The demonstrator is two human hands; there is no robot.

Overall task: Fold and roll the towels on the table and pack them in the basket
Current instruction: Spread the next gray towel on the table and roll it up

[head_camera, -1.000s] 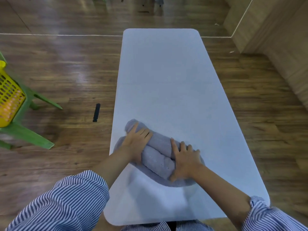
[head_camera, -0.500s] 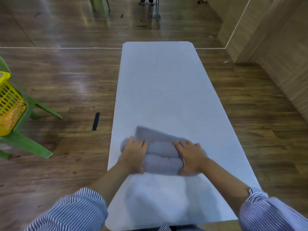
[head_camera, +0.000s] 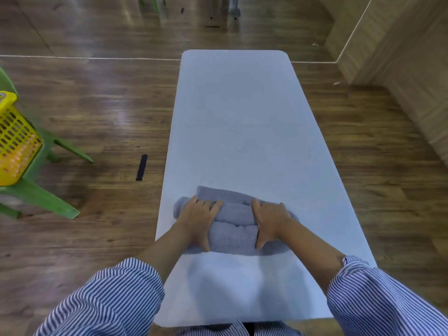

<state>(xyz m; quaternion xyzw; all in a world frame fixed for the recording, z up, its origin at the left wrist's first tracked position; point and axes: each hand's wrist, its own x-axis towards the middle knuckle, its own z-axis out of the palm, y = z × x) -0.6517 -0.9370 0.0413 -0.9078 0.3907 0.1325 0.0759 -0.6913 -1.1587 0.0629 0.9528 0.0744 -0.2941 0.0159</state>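
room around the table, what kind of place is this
Probably a plain indoor workroom rather than a furnished home, though that is a guess: a wood-look plank floor, one long white folding-style table, and a yellow basket on a green plastic chair. The hands are rolling a grey towel.

A grey towel (head_camera: 234,224) lies partly rolled on the white table (head_camera: 238,132). The left hand (head_camera: 199,220) and right hand (head_camera: 270,220) grip its ends. A yellow basket (head_camera: 14,139) sits on a green chair (head_camera: 46,197).

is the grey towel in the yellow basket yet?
No: the grey towel lies rolled on the white table under both hands, while the yellow basket sits on a green chair off to the left.
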